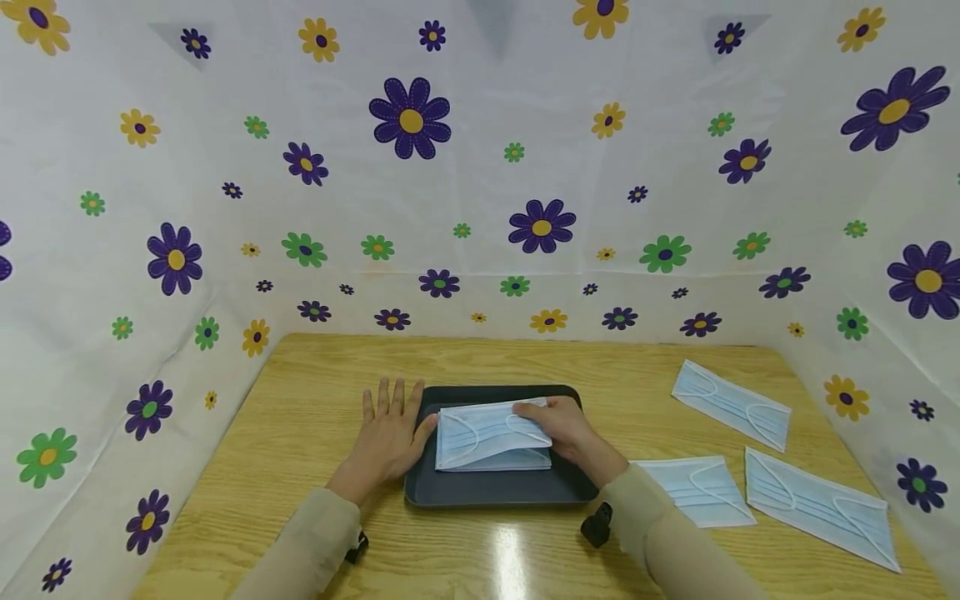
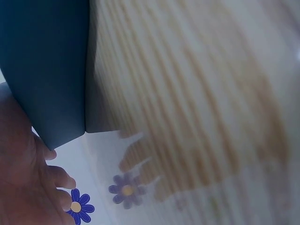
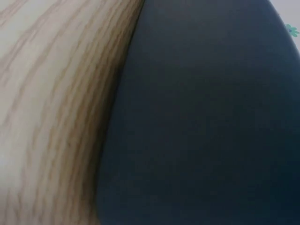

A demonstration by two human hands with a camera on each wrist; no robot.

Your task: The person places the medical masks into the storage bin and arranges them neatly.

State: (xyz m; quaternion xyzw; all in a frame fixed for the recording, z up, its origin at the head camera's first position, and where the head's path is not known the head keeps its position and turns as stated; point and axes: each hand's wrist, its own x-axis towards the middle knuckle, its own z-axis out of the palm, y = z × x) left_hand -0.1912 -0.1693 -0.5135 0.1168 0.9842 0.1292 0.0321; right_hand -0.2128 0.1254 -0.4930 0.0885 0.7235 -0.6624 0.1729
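Note:
Near the middle of the table lies a dark tray (image 1: 495, 490), whose side fills much of the right wrist view (image 3: 197, 112). Inside it is a light blue face mask (image 1: 525, 459), partly covered by another blue mask (image 1: 480, 429). My right hand (image 1: 567, 427) pinches the upper mask at its right end, thumb on top; the right wrist view does not show this hand. My left hand (image 1: 392, 435) is spread at the tray's left edge, fingers straight, thumb against the rim. In the left wrist view that hand (image 2: 23, 168) appears beside the tray's side (image 2: 47, 61).
On the right of the wooden table (image 1: 315, 375) lie three more masks: one farther back (image 1: 731, 406), one near my right forearm (image 1: 697, 490), one at the far right (image 1: 821, 508). A white flowered cloth (image 1: 465, 183) stands behind and at both sides.

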